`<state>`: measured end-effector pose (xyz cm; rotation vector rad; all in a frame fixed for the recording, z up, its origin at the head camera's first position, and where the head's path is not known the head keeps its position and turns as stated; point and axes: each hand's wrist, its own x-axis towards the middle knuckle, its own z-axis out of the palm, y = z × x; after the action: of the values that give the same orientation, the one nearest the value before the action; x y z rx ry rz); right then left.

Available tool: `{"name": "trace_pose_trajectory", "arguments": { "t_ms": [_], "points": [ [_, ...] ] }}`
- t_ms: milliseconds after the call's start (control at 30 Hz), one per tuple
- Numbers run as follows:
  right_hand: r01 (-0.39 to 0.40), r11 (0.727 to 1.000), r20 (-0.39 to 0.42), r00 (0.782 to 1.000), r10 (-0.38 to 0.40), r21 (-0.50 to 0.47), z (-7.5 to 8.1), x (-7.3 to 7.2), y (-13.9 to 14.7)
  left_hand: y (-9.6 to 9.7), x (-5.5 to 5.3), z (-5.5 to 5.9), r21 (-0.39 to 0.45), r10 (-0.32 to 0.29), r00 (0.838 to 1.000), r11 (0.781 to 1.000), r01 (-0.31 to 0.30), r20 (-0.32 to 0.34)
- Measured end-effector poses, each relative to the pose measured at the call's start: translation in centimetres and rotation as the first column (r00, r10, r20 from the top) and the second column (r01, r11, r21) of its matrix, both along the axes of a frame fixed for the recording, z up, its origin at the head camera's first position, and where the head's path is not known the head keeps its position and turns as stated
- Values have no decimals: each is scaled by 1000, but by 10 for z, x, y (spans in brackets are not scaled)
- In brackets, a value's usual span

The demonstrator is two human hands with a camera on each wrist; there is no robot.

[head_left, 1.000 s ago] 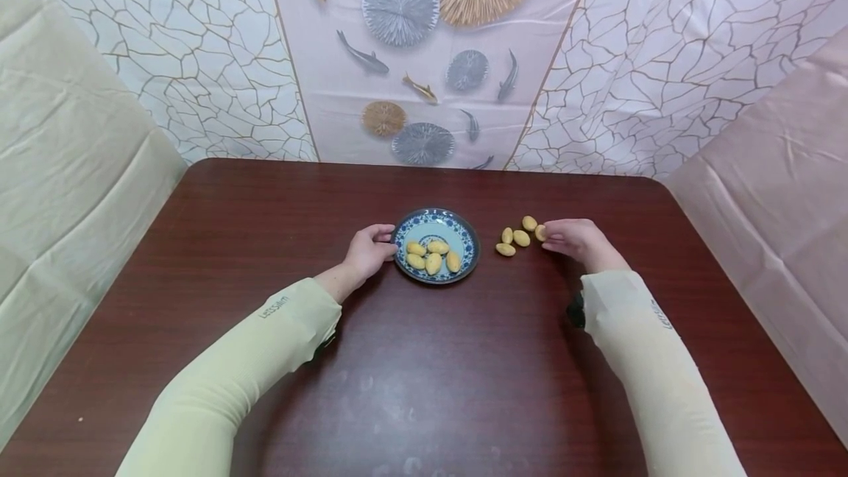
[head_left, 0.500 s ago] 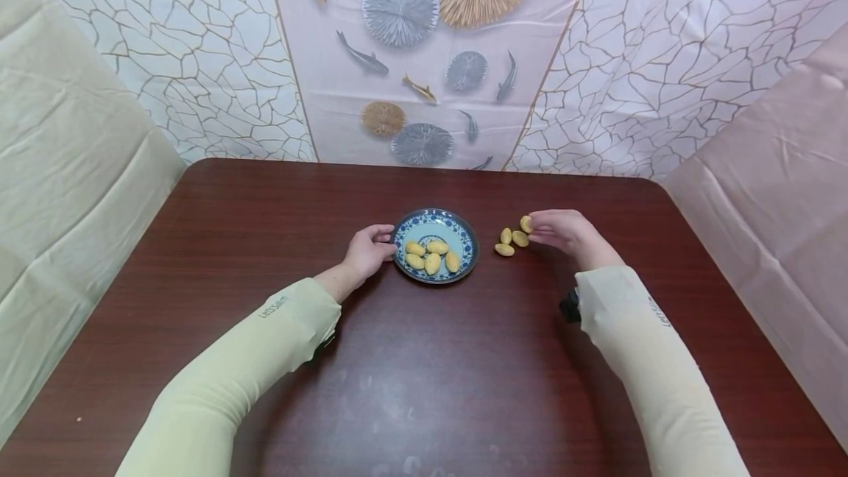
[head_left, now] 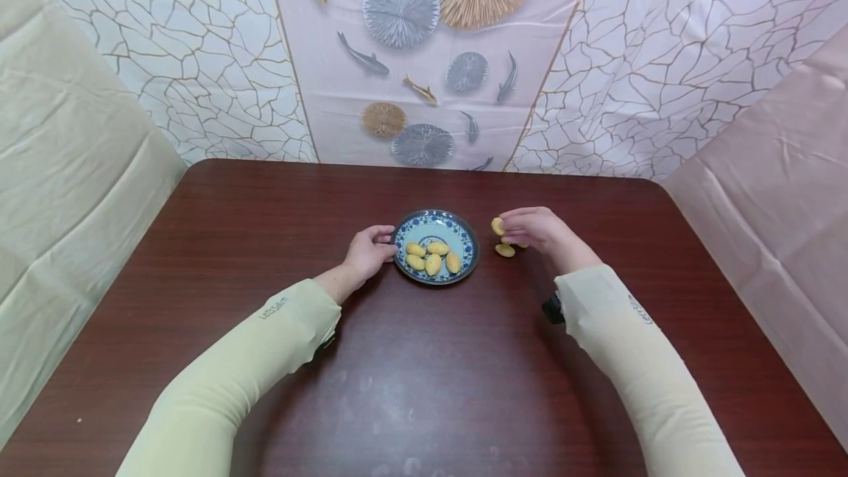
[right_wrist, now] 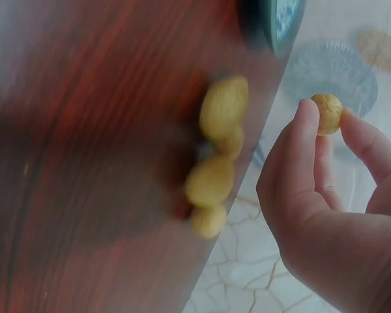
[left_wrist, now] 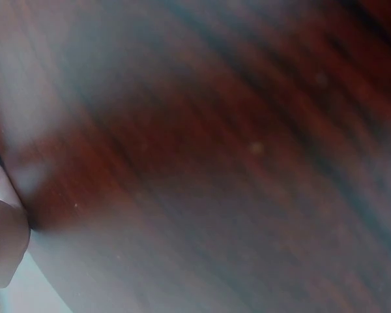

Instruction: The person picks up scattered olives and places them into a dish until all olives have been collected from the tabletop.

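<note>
In the head view, a blue-and-white patterned plate (head_left: 469,250) with a dark rim bears several small yellow oval fruits (head_left: 433,264). My left hand (head_left: 366,251) holds the plate's left rim between thumb and fingers; the left wrist view catches only part of this hand (left_wrist: 5,241) at its edge. My right hand (head_left: 539,230) pinches one yellow oval fruit (right_wrist: 326,114) between thumb and fingertips, raised right of the plate. Below it, several more yellow fruits (right_wrist: 212,181) lie close together on the table, partly hidden by the hand in the head view.
The dark reddish-brown wooden table (head_left: 397,359) reaches back to a patterned cloth backdrop (head_left: 424,57). Pale cloth sheets hang at the left (head_left: 79,168) and right (head_left: 762,168). A tiny pale speck (head_left: 79,420) lies on the table at the front left.
My right hand has lifted a yellow fruit and carried it left toward the plate, passing over the loose ones. The left hand and the plate have stayed in place.
</note>
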<state>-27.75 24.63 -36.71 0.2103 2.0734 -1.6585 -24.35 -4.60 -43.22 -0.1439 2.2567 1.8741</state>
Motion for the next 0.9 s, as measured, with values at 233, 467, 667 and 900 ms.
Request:
{"name": "trace_pose_trajectory", "arguments": {
  "t_ms": [233, 467, 667, 900],
  "points": [
    [-13, 1000, 6, 1000, 13, 13, -5, 1, -23, -1, -1, -2, 17, 0, 1000, 1000, 0, -9],
    [-30, 1000, 20, 999, 30, 7, -10, 1, -37, 0, 0, -2, 18, 3, 1000, 1000, -3, -13],
    [-45, 999, 12, 999, 45, -13, -14, 2, -47, 0, -1, -3, 16, 3, 1000, 1000, -3, -19],
    [-86, 996, -27, 996, 86, -10, -18, 5, -55, 0, 0, -2, 23, 6, 1000, 1000, -6, -10]
  ]
}}
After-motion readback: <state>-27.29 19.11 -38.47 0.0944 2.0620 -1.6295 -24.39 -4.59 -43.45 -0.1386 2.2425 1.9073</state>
